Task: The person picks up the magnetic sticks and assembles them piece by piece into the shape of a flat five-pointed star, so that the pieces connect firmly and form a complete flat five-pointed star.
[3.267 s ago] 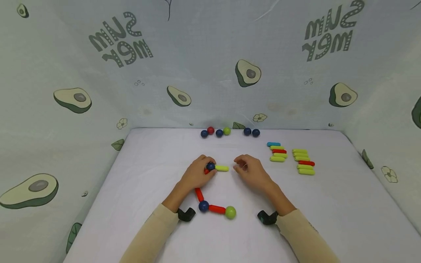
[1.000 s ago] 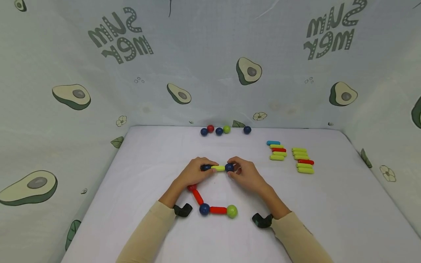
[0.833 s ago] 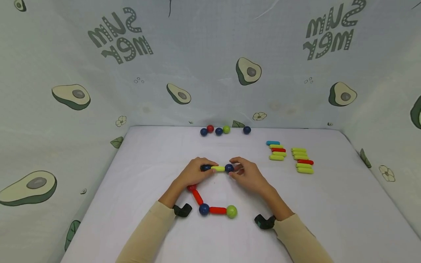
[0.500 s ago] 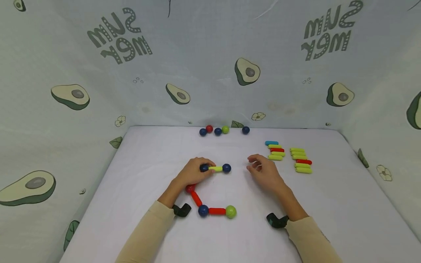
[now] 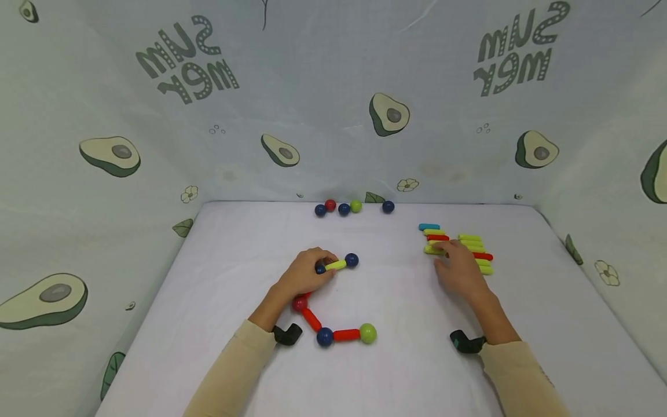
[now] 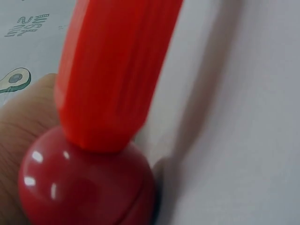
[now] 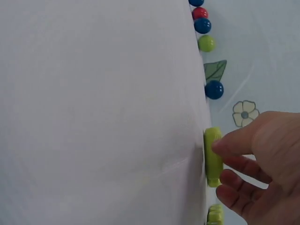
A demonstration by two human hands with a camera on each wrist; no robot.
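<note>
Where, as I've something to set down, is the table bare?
The table is bare left of the left hand and between the front green ball and the right hand. Crowded: the back row of balls, and the sticks by that hand.

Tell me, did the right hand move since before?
Yes, the right hand moved right: in the head view it was mostly left of the blue stick, and now it is mostly right of that stick.
</note>
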